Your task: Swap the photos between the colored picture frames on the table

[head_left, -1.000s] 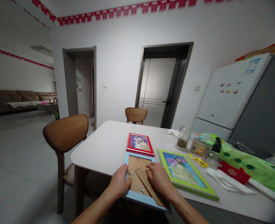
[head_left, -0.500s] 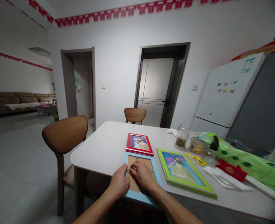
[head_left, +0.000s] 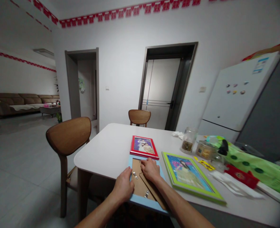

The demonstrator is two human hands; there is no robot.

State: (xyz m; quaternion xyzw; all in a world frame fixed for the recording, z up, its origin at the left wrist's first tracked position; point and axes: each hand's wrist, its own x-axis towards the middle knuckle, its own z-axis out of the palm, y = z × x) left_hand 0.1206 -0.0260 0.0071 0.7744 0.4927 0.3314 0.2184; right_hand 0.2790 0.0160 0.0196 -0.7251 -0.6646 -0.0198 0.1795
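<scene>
The blue frame (head_left: 146,204) appears light, stiff; best held by its rim. Left hand (head_left: 124,186) clasps its edge; right hand's (head_left: 151,170) grip cannot be determined.

Grey floor (head_left: 23,161) stretches toward a brown sofa (head_left: 10,100).

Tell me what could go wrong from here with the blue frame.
The blue frame seems to jut past the near edge of the table, so it might tip if the left hand slackened.
The metal clips on its back could pinch or scratch the right hand, whose fingers are at the far end.
The right forearm could nudge the nearby green frame.
</scene>
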